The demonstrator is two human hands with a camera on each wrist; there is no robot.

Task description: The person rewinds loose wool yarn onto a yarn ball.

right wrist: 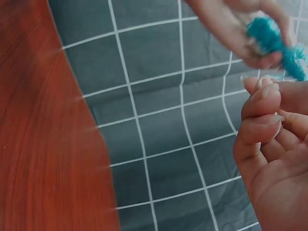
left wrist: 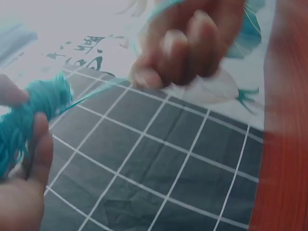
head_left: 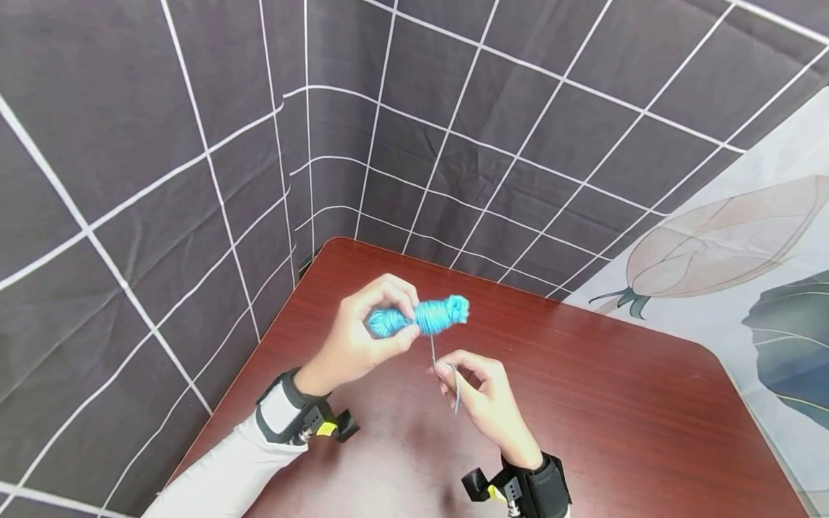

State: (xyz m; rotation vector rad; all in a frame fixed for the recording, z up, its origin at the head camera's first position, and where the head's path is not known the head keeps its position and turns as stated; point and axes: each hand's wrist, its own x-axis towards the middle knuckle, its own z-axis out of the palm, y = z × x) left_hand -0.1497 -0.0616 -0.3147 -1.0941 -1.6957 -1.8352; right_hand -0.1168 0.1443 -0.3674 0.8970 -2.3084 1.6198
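A small bundle of turquoise yarn [head_left: 440,315], wound tight around its middle, is held in the air above the table. My left hand [head_left: 363,327] grips it between thumb and fingers, with looped ends showing on both sides of the grip. A thin strand [head_left: 432,349] runs down from the bundle to my right hand [head_left: 482,392], which pinches it between thumb and forefinger. The loose tail hangs below that pinch. In the left wrist view the strand [left wrist: 94,92] looks taut between the bundle [left wrist: 45,103] and the blurred right hand [left wrist: 180,53].
Beneath both hands lies a reddish-brown wooden table [head_left: 583,388] with rounded corners. Dark grey cloth with a white grid [head_left: 492,129] rises behind and at the left. A pale cloth with a leaf and flower print [head_left: 725,252] hangs at the right.
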